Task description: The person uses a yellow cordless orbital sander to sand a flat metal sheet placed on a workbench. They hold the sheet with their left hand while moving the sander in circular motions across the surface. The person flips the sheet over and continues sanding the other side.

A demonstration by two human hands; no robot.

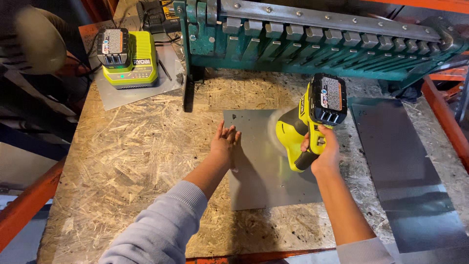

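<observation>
My right hand (323, 151) grips the handle of a yellow-green cordless power tool (305, 122) with a black battery pack on top. Its head points down at a grey sheet of metal (264, 181) lying flat on the chipboard bench (137, 156), and the tool's tip looks blurred against the sheet. My left hand (225, 142) lies flat, fingers together, on the sheet's left edge, pressing it down.
A yellow-green battery charger (132, 61) holding a black battery stands at the back left on a thin metal plate. A green metal bending brake (312, 41) spans the back. A second, longer grey sheet (405, 171) lies to the right. Orange frame rails border the bench.
</observation>
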